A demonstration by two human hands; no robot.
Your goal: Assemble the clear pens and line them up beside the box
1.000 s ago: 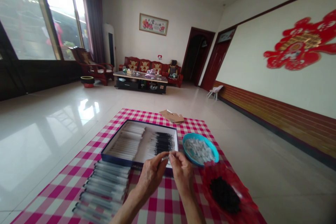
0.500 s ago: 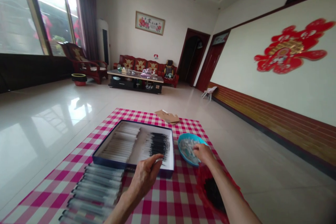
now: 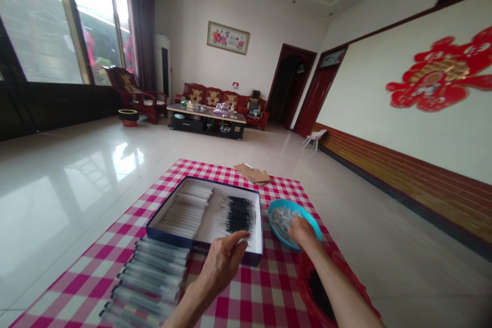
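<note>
My left hand (image 3: 225, 259) hangs over the near right edge of a shallow dark-blue box (image 3: 203, 248), thumb and forefinger drawn together; whatever they pinch is too small to make out. Inside the box, slim black pieces (image 3: 239, 214) are lined up on the right and pale clear tubes (image 3: 184, 212) on the left. My right hand (image 3: 302, 230) dips into a light-blue bowl (image 3: 313, 218) of small translucent pieces (image 3: 282, 218), fingers closed and their tips hidden. Several clear pens with black ends (image 3: 149, 271) lie in a row before the box.
Partly under my right forearm is a red container (image 3: 307, 287) holding dark pieces (image 3: 321, 292). Brown cardboard (image 3: 253, 174) lies at the far end of the checked tablecloth (image 3: 261, 287). Beyond the table are a coffee table (image 3: 207, 118) and a wooden sofa (image 3: 213, 96).
The whole view has shifted, moving everything a little to the right. My right hand reaches lower into the bowl's pieces. My left hand stays by the box's near right edge.
</note>
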